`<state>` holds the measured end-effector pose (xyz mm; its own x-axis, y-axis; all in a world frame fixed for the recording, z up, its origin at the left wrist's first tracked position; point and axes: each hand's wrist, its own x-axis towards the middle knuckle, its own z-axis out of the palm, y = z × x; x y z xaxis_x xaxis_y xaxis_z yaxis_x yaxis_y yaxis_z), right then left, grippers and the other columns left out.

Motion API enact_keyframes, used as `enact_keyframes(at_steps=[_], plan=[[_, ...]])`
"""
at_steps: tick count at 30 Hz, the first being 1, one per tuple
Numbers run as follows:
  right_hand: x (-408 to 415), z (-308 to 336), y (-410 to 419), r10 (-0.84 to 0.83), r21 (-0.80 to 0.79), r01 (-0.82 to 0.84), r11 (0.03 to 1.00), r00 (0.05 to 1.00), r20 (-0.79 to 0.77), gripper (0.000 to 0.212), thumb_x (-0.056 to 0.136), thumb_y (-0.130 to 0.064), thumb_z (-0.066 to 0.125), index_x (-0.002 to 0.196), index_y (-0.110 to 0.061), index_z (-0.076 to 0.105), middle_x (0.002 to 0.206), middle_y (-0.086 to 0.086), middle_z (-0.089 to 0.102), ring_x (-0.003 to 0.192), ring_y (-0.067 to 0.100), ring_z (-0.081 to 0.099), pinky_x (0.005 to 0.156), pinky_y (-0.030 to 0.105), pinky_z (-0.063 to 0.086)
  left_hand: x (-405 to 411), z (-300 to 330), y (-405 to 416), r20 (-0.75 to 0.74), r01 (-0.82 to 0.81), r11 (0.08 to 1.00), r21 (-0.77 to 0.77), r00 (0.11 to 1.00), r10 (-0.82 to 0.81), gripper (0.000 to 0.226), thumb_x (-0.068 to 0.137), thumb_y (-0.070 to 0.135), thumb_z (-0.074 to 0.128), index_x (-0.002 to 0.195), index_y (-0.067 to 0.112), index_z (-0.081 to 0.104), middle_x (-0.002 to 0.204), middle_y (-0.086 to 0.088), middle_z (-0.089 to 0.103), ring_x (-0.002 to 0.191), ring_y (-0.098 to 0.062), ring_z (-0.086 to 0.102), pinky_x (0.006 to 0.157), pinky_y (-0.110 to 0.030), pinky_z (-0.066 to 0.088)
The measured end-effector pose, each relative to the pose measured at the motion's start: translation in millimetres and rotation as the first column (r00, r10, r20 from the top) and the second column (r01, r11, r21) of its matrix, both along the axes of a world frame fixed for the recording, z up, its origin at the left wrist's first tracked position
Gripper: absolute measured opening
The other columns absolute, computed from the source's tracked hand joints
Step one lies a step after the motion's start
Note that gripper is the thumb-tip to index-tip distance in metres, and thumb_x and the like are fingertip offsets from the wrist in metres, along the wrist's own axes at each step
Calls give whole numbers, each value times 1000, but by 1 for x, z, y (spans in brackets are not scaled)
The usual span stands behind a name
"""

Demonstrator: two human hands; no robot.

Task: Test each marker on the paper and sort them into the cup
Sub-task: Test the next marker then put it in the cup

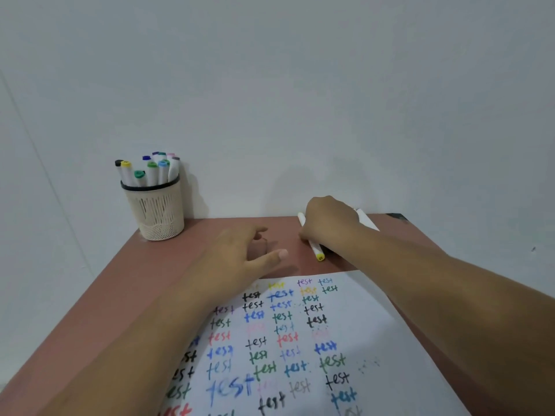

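Up against a pale wall, a reddish-brown surface (99, 298) ends along its far edge, its right corner (398, 218) just visible — the open room lies between the two hands and along the left side toward the cup. A person's right hand (329, 222) rests palm-down over loose white markers near that far edge; one yellow-capped marker (315, 250) pokes out toward the viewer from under the hand, and the barrel of a second marker (368, 222) shows behind the wrist. Its fingers are curled down onto the markers, though whether they actually grip one cannot be told. The left hand (240, 255) hovers or rests just beside it, fingers loosely spread and holding nothing.

A cream mesh cup (157, 213) stands at the far left corner against the wall, well apart from both hands, packed with upright markers (150, 171) capped in yellow, green, blue and other colours. A white paper (369, 319) covered in rows of the word "test" in many inks lies nearest the viewer — both forearms cross over it, and its lower part runs off the bottom.
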<state>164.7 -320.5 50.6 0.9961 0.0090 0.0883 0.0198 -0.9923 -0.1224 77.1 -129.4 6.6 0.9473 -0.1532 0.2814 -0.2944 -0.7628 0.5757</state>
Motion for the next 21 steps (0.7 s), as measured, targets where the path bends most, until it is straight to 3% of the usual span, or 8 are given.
enact_keyframes(at_steps=[3,6,8,10,13,15,18,21], plan=[[-1,1,6,-18,76,19,997,1000,-17,21,82,-21,69,69,-17,53,72,1,57,62,19,54,54,27,34,-2,1,0,16,-5,1000,8,1000,5,79,72,89,45,134,41,51,127,22,55,121,1,45,99,-36,45],[-9,16,7,-31,320,46,946,998,-52,27,83,-29,71,71,-14,53,67,1,55,58,19,53,54,28,36,-8,10,2,35,-3,1000,17,999,2,74,77,81,52,137,40,49,132,22,52,121,4,42,98,-29,40],[-18,28,3,22,609,43,792,995,-98,22,85,-26,73,74,-9,64,66,3,60,56,18,52,57,28,41,-11,22,5,54,-18,999,34,998,17,70,80,74,58,139,38,49,133,23,51,121,4,43,98,-26,39],[-35,41,-5,107,846,65,529,984,-143,17,87,-19,74,85,-2,73,69,5,66,55,15,51,58,28,44,-15,39,6,68,-34,999,16,997,33,68,79,72,62,136,38,52,129,24,55,119,2,50,96,-26,44],[-63,56,-16,210,974,74,215,970,-120,16,91,-11,70,96,4,74,71,8,68,54,11,55,56,23,52,-25,65,-4,12,12,996,-84,1000,-11,58,79,63,70,130,39,56,114,23,63,101,5,60,83,-23,53],[-82,59,-22,267,994,41,104,961,-68,16,93,-7,66,98,7,72,76,12,70,60,12,62,60,23,58,-37,77,-18,24,55,996,-71,998,-53,46,84,58,69,125,41,58,106,22,66,92,5,62,78,-21,54],[-112,53,-33,350,1000,-25,-13,936,28,17,94,-1,63,104,13,67,91,20,75,84,22,73,82,31,64,-59,84,-38,88,79,997,-14,993,-77,20,94,51,59,112,41,63,89,14,66,79,-2,60,66,-24,48],[-139,41,-41,352,992,-33,-125,933,75,11,96,3,62,104,10,65,99,24,74,95,28,74,90,34,63,-76,77,-49,99,62,997,44,993,-66,17,102,41,49,101,31,64,77,9,60,66,-9,52,57,-26,38]])
